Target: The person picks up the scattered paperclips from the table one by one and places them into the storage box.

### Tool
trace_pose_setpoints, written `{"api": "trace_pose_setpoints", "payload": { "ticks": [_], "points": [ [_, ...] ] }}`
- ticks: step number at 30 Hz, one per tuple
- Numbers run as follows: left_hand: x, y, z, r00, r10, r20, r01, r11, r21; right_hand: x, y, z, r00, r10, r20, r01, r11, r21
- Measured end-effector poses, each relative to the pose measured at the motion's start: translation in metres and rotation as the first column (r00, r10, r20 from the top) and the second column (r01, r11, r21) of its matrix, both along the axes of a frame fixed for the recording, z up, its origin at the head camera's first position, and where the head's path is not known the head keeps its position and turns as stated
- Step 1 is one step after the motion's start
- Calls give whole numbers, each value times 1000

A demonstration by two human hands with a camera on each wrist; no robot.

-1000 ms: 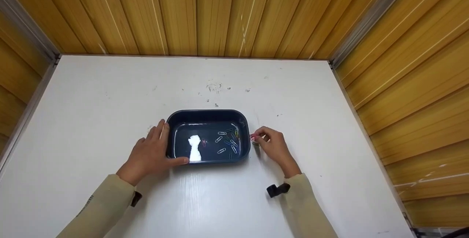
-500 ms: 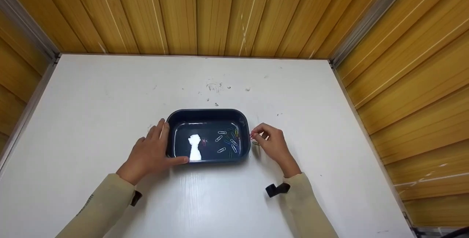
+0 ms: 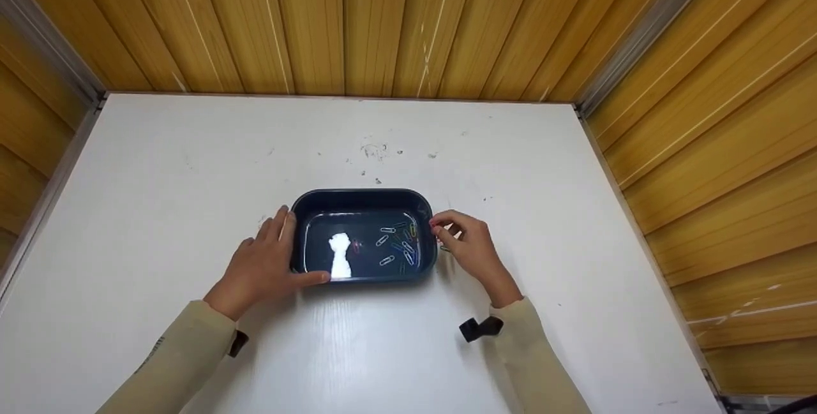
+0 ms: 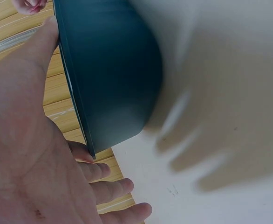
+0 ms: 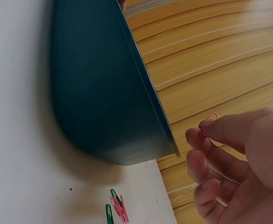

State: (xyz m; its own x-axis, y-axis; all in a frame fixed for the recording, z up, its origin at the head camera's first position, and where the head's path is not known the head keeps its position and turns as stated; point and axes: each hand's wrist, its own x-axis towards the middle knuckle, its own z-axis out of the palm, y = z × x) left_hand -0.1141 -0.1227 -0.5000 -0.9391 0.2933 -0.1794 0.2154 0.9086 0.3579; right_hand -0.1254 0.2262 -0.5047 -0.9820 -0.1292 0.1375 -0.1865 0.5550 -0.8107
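A dark blue rectangular tray (image 3: 364, 280) with rounded corners stands on the white table. Against its left end rests my left hand (image 3: 258, 267), fingers extended along the side and thumb lying on the front rim. My right hand (image 3: 469, 242) pinches a pink paper clip (image 5: 208, 123) between thumb and index finger, just above the right rim. Inside the tray, several coloured paper clips (image 3: 408, 258) gather toward the right, with a pink one (image 3: 356, 246) nearer the middle. In the right wrist view, green paper clips (image 5: 109, 213) and pink paper clips (image 5: 120, 209) lie on the table beside the tray.
The white table (image 3: 191, 165) bears dark scuff marks (image 3: 373, 151) behind the tray. Wood-patterned panels (image 3: 370, 25) enclose the back and both sides. A bright reflection shines on the tray floor at left.
My right hand has lifted the pink paper clip from beside the tray up to its right rim, moving slightly left. My left hand has stayed in place.
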Motion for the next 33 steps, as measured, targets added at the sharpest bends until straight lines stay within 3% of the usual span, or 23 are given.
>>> {"api": "trace_pose_setpoints", "payload": {
  "ticks": [14, 26, 33],
  "points": [
    [1, -3, 1, 1000, -15, -14, 15, 1000, -5, -3, -8, 6, 998, 58, 9, -57, 998, -23],
    [1, -1, 2, 1000, -13, -13, 13, 1000, -6, -4, 3, 0, 1000, -17, -9, 16, 997, -77],
    [1, -2, 1, 1000, -13, -10, 13, 1000, -8, -3, 12, -11, 994, -102, -38, 101, 995, -9]
  ]
}}
